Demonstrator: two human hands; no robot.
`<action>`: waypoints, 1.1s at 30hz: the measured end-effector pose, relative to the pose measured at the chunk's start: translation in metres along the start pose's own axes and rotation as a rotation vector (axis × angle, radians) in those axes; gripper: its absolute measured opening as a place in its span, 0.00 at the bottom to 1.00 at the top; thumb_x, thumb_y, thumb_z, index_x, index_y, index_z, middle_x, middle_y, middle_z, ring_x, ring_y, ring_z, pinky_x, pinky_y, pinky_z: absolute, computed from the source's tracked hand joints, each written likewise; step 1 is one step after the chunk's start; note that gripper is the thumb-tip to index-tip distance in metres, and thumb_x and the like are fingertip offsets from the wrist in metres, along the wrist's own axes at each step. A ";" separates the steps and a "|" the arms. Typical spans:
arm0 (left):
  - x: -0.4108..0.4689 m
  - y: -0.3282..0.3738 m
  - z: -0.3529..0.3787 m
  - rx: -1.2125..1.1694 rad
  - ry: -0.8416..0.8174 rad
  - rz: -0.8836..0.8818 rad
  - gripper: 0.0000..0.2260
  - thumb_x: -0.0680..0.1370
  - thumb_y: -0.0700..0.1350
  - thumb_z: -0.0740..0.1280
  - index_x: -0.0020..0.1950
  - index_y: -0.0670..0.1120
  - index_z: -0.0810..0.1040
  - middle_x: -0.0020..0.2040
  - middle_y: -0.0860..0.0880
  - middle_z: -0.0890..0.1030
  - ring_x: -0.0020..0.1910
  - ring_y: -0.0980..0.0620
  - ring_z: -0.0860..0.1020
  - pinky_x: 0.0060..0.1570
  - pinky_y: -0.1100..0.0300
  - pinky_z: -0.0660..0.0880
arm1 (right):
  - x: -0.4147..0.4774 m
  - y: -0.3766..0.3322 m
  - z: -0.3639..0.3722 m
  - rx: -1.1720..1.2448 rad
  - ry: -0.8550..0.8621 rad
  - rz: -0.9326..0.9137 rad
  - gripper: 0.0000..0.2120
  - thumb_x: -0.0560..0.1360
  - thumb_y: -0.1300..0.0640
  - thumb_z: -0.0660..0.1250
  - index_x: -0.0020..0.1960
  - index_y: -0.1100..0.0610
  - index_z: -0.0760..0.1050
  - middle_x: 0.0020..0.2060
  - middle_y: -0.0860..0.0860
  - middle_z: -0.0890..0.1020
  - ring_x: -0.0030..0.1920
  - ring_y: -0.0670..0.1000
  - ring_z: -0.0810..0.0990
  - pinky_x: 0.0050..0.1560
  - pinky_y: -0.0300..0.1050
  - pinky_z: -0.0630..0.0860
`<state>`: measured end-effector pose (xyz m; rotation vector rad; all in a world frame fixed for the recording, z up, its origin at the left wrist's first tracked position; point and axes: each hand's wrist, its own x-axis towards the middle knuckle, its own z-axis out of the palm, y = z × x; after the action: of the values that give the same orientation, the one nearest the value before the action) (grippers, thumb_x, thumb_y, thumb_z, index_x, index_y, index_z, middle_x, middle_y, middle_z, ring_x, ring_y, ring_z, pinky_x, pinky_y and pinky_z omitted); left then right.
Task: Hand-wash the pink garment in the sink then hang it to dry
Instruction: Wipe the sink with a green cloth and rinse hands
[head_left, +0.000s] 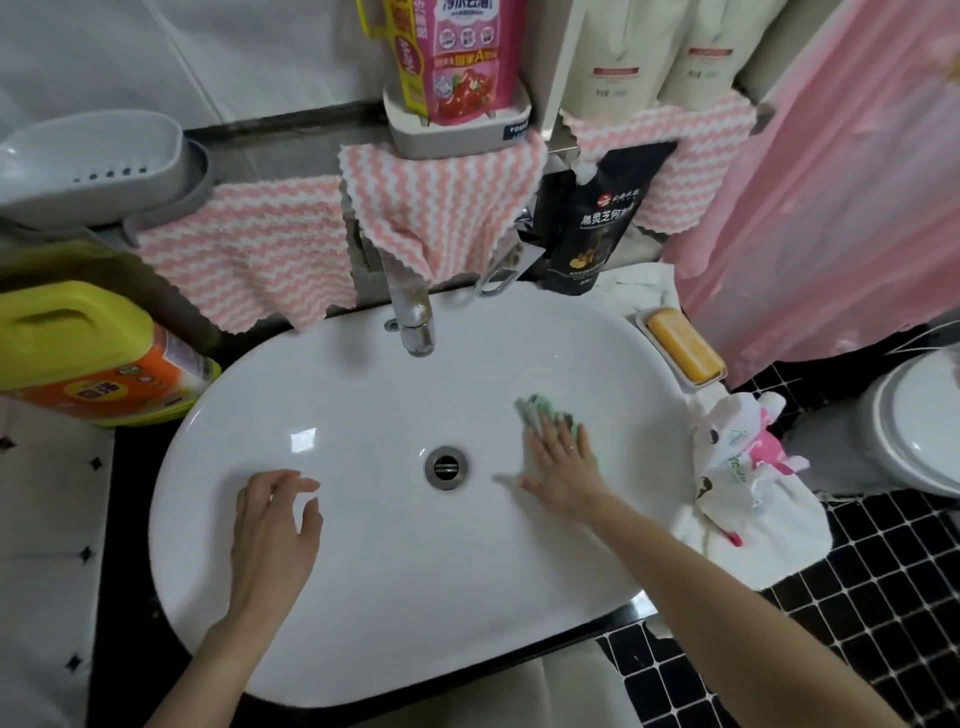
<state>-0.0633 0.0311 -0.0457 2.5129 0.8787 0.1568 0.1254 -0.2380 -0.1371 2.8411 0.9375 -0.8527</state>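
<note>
The pink garment is not in the sink (395, 597). A sheer pink fabric (810, 234) hangs past the counter's right edge, and something pink shows inside a white plastic bag (737, 467) lying on a white towel at the sink's right rim. I cannot tell which of these, if either, is the garment.

The basin looks dry and holds no water, and its drain (445, 466) looks unplugged. The right hand (563, 462) lies flat on the basin's right wall. Its fingers are straight and slightly spread, pressing a green cloth (535, 410) against the porcelain. The left hand (275, 525) hovers over the basin's left side with fingers apart and loosely curved, holding nothing.

Judged from this, the step in hand is preparation: wiping the sink clean before any washing begins, so the task is barely started.

The next move probably calls for setting the cloth aside, closing the drain, and running water from the tap (410, 312) at the back rim. Then the garment would need fetching into the basin. A bar of soap (683, 349) sits in a dish at the back right rim, and a yellow detergent jug (78, 353) stands at the counter's left edge; both are within reach. Pink striped cloths (249, 249) hang behind the sink.
</note>
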 end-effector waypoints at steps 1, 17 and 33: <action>-0.001 -0.001 -0.001 -0.003 -0.002 -0.003 0.09 0.72 0.32 0.68 0.50 0.41 0.80 0.55 0.44 0.75 0.58 0.44 0.70 0.49 0.52 0.71 | -0.010 -0.013 0.009 0.035 -0.035 -0.042 0.48 0.62 0.22 0.25 0.75 0.47 0.28 0.74 0.50 0.32 0.75 0.55 0.36 0.72 0.53 0.34; -0.009 -0.016 -0.007 -0.008 0.039 0.001 0.10 0.71 0.30 0.69 0.48 0.42 0.80 0.53 0.46 0.75 0.56 0.44 0.73 0.49 0.55 0.70 | 0.077 0.029 -0.050 0.077 0.584 0.320 0.33 0.78 0.53 0.59 0.77 0.65 0.50 0.76 0.62 0.49 0.76 0.63 0.45 0.74 0.60 0.37; -0.033 -0.050 0.007 -0.091 0.160 0.057 0.11 0.70 0.49 0.58 0.45 0.50 0.78 0.50 0.55 0.71 0.50 0.49 0.72 0.50 0.53 0.69 | 0.096 -0.007 0.038 0.026 0.393 -0.682 0.26 0.78 0.60 0.53 0.76 0.55 0.58 0.75 0.54 0.62 0.75 0.57 0.58 0.74 0.56 0.46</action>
<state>-0.1157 0.0424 -0.0736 2.4675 0.8418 0.4119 0.1671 -0.1875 -0.2179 2.7639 2.0176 -0.3021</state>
